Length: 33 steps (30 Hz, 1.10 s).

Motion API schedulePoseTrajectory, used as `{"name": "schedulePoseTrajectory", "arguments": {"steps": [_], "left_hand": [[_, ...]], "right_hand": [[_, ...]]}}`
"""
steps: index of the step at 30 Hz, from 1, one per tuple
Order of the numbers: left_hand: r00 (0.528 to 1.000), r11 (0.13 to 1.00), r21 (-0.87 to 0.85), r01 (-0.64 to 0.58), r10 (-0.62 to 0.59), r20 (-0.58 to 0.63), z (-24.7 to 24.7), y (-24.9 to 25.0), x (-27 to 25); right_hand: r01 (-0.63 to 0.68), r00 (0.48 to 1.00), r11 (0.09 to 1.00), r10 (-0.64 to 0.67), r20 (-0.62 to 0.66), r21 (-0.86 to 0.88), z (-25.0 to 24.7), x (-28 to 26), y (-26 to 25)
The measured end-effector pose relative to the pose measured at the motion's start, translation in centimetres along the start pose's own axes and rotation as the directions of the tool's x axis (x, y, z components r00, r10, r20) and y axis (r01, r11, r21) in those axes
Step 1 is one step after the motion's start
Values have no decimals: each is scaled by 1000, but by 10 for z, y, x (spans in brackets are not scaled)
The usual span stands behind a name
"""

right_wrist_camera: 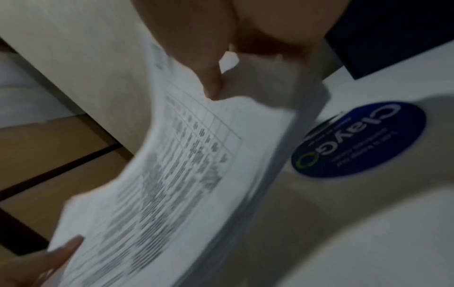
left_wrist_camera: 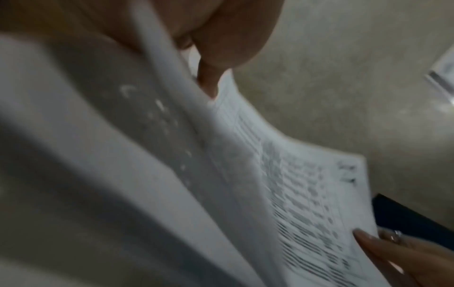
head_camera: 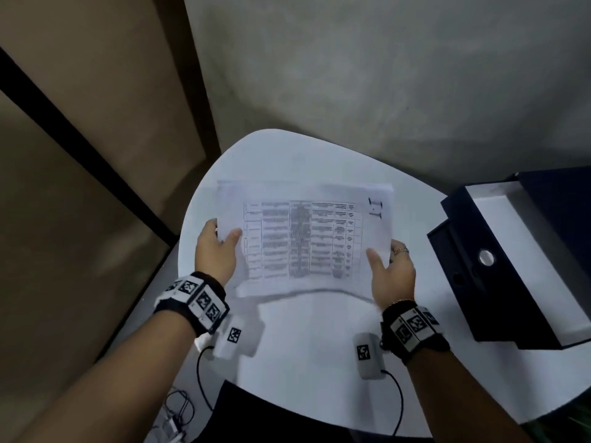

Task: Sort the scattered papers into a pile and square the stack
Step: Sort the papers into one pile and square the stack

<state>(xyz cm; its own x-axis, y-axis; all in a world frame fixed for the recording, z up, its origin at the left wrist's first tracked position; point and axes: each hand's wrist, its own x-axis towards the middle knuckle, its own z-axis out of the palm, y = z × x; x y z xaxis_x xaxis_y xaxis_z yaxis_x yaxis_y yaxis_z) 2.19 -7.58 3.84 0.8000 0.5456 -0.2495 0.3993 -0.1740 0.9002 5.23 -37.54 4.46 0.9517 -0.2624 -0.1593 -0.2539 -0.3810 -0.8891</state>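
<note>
A: Step in hand, by my reading: squaring. The stack of white printed sheets with a table on the top page [head_camera: 303, 238] is held tilted above the white rounded tabletop [head_camera: 313, 346], lower long edge near the surface; I can't tell if it touches.

B: Advice?

A: Loosen both grips a little, tap that long edge down so the sheets slide level, then turn and tap a short edge. The wrist views show the sheet edges slightly fanned, so it isn't flush yet.

B: Hands?

A: Left hand [head_camera: 216, 251] pinches the left short edge, thumb on the printed face, fingers curled behind. Right hand [head_camera: 391, 273], ring on one finger, does the same on the right edge.

B: Nearby?

A: Open dark box with a white lining [head_camera: 511, 257] to the right, apart from the sheets. Blue round sticker [right_wrist_camera: 358, 139] on the tabletop.
</note>
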Motion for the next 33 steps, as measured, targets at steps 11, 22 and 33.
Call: {"name": "schedulePoseTrajectory", "arguments": {"steps": [11,22,33], "left_hand": [[893,908,235,346,-395,215,8,-50,-3],[885,926,62,373,-375,274,-1,-69,-3],[944,987,30,158,-160,290,4,-54,-18]], "right_hand": [[-196,925,822,337,178,-534,17,-3,60],[-260,923,885,345,170,-386,8,-6,68],[-122,941,877,252,227,-464,-31,-25,65]]}}
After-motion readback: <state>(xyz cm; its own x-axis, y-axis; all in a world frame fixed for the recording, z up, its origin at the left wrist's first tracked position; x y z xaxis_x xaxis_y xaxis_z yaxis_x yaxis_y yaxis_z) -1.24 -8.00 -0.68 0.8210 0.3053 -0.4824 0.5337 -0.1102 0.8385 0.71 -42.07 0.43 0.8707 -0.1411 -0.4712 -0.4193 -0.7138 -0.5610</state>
